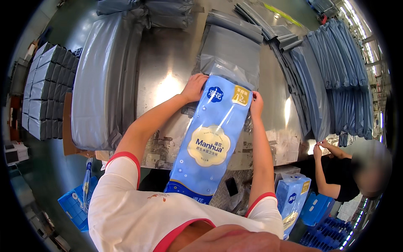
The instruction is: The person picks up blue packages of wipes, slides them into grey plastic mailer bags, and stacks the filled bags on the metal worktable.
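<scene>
We find both hands closed on the far end of a long blue pack of paper rolls [210, 138]: the left hand [194, 87] grips its upper left corner with fingers curled over the edge, and the right hand [255, 105] pinches the upper right corner. The pack lies lengthwise between the forearms, its near end against the person's body and its far end on the steel counter [168, 63]. We judge that this two-corner hold keeps the top edge square to the open mouth of a grey mailing bag [231, 54], which lies flat just beyond the fingertips and touches the pack's top. To the left of the left hand a thick stack of grey bags [100, 75] lies along the counter; to the right of the right hand more folded grey bags [323, 71] hang over the edge. Below the right elbow a second blue pack [291, 197] stands upright. A co-worker's hand [322, 145] reaches the hanging bags, well apart.
</scene>
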Motion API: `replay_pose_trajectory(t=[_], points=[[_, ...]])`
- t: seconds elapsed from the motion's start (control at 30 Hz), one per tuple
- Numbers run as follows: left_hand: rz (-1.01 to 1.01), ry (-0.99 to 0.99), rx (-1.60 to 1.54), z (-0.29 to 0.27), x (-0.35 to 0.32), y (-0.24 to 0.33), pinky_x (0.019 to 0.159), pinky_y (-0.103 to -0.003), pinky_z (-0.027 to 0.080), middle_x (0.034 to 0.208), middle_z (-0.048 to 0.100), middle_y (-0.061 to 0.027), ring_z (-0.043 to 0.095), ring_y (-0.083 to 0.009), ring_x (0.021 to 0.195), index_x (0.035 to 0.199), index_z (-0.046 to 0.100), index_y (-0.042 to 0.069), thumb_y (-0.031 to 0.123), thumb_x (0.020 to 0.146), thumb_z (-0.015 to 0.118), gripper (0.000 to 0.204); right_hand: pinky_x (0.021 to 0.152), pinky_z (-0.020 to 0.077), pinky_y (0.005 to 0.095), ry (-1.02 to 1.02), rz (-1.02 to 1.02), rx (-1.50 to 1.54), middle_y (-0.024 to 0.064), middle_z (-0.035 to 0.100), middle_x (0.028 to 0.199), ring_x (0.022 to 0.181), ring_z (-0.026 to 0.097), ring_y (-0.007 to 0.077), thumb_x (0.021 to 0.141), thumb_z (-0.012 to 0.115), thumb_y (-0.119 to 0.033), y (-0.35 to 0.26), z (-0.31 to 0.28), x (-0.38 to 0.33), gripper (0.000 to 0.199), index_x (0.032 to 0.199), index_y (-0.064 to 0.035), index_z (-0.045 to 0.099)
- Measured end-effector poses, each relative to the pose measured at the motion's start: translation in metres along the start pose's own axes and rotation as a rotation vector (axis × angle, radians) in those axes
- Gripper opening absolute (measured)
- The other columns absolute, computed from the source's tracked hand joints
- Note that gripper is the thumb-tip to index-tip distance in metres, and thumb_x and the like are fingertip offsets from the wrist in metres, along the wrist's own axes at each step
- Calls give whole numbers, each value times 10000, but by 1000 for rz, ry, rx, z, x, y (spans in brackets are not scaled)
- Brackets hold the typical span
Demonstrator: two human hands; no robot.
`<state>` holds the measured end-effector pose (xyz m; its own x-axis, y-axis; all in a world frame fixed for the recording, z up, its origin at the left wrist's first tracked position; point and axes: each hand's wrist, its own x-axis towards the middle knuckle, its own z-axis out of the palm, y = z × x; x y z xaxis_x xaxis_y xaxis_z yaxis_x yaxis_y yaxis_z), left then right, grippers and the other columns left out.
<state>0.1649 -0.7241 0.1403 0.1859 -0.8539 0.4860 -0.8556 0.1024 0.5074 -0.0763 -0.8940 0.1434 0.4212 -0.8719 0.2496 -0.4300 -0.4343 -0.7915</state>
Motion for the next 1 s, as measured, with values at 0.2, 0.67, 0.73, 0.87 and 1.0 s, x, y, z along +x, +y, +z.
replay_pose_trajectory(t=[0.2,0.67,0.73,0.87,1.0], points=[[51,-3,497,22,10,-10,793,-330,297,918,473,-87,420,-207,922,935,461,65,178,644,518,316,597,424,249,-71,55,5,69,571,694,628,527,134,754,523,-86,18,2,17,100,816,-10,540],[-88,116,102,0,-32,-2,606,-352,383,722,509,-119,514,-258,693,790,445,65,128,668,526,160,695,419,291,-11,-210,31,132,518,894,821,496,243,707,504,4,2,-8,-74,95,801,6,503],[-388,54,-42,4,-37,1,593,-375,409,770,521,-114,523,-271,709,819,444,58,142,665,538,200,696,423,315,15,-30,-104,156,527,896,818,510,269,730,480,-45,8,6,-62,108,821,2,514],[-547,-179,302,18,-9,-13,573,-379,456,776,575,-146,578,-269,681,807,567,52,144,671,507,175,707,423,366,-254,148,-533,200,548,914,834,532,326,756,450,-217,22,8,-33,247,850,-14,554],[-499,-439,347,12,-14,-6,554,-379,465,688,603,-131,597,-275,629,716,620,86,161,707,448,188,681,430,397,-536,215,-759,203,568,864,815,542,349,727,458,-344,9,2,-34,351,830,-33,584]])
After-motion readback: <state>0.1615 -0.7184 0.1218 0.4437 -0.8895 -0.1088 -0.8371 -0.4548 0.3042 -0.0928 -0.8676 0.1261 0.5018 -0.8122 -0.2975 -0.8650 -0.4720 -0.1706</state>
